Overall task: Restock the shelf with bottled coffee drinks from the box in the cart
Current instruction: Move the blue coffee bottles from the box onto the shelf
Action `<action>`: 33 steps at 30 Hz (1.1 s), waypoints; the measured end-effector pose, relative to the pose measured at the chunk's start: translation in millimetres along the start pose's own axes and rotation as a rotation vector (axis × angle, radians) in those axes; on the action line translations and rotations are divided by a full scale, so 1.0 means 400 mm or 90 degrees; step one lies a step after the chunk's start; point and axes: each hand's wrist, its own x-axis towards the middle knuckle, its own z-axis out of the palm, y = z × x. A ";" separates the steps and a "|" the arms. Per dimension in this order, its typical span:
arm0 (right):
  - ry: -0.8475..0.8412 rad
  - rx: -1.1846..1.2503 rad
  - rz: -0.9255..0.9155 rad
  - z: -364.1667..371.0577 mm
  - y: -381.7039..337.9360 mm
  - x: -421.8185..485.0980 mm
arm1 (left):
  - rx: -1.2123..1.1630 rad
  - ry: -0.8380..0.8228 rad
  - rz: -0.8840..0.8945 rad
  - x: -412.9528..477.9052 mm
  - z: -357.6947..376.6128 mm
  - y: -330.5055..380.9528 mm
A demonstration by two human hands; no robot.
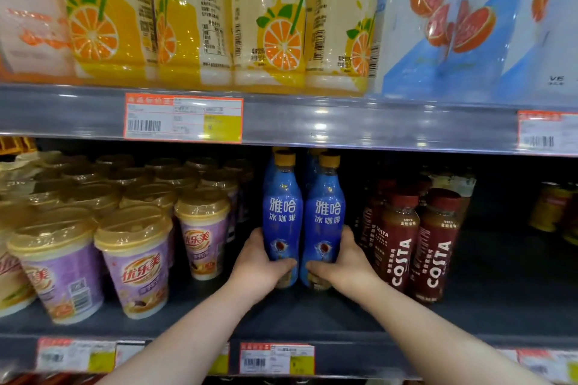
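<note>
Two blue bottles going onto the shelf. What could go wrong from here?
Right grip holds the right blue bottle close beside the Costa bottles; sliding it in may knock one over.
Left grip holds the left blue bottle near a purple milk-tea cup and may nudge it.
Both are held low, with caps just under the upper shelf edge; lifting may bump it.

Head-worn wide view; close, facing the shelf (pixel 312 312)

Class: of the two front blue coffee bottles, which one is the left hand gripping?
The left blue bottle, beside the purple cups; the left hand wraps its base.
</note>
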 end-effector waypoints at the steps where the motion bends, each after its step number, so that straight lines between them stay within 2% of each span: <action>1: -0.002 -0.003 0.005 0.001 0.000 0.002 | -0.005 -0.006 -0.010 0.000 0.001 0.003; 16: -0.021 -0.007 0.032 0.008 -0.010 0.042 | -0.010 -0.026 -0.039 0.026 -0.001 0.016; 23: 0.008 0.004 0.029 0.013 -0.010 0.033 | 0.017 -0.002 -0.029 0.009 -0.004 0.025; 28: 0.054 -0.088 -0.070 0.001 -0.013 -0.028 | 0.125 0.025 0.055 -0.034 -0.024 0.023; 33: 0.061 -0.334 -0.218 -0.023 -0.014 -0.085 | 0.416 0.067 0.097 -0.093 -0.041 0.018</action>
